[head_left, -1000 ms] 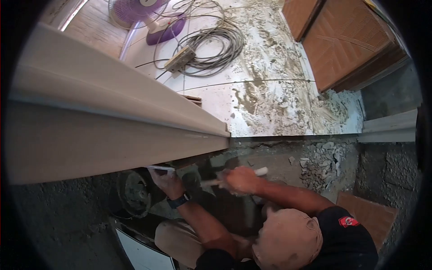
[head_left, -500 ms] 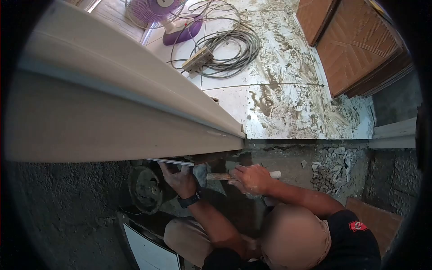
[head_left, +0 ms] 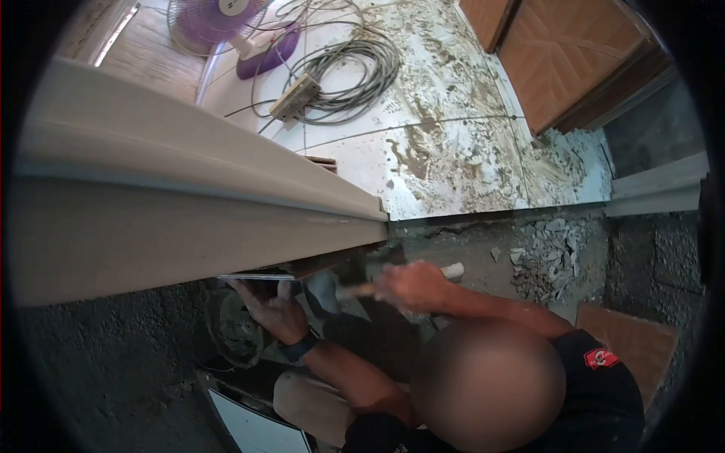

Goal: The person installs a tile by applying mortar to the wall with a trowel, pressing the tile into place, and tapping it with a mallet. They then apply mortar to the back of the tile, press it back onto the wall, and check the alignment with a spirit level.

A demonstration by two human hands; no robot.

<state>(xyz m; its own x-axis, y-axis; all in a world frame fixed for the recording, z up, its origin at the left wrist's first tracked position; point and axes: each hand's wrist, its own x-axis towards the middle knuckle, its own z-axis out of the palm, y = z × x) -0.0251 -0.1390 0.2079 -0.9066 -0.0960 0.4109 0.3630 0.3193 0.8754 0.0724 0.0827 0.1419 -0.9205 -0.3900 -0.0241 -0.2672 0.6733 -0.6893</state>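
My left hand [head_left: 281, 318], with a dark wristband, has its thumb and fingers up against a thin, flat strip [head_left: 260, 277] seen edge-on below the door frame. Those fingers are closed on it, partly hidden beneath its edge. To the right, my right hand [head_left: 411, 288] is wrapped round a stick-shaped handle [head_left: 453, 270], pale at its right end. The tool's left end is smeared by motion and points toward the strip. A round bucket [head_left: 234, 326] with grey residue stands just left of my left hand.
The beige door frame [head_left: 189, 249] crosses the left side. Beyond it lie a mortar-smeared white tile floor [head_left: 468, 166], a coiled cable [head_left: 362, 83], a power strip [head_left: 296, 98] and a purple fan [head_left: 264, 57]. Rubble [head_left: 551, 253] lies at right, near a brown tile [head_left: 627, 340].
The whole view has shifted, so the floor and frame sit further left. My right hand has tilted the tool, its right end higher and its left end blurred. My left hand keeps to the strip.
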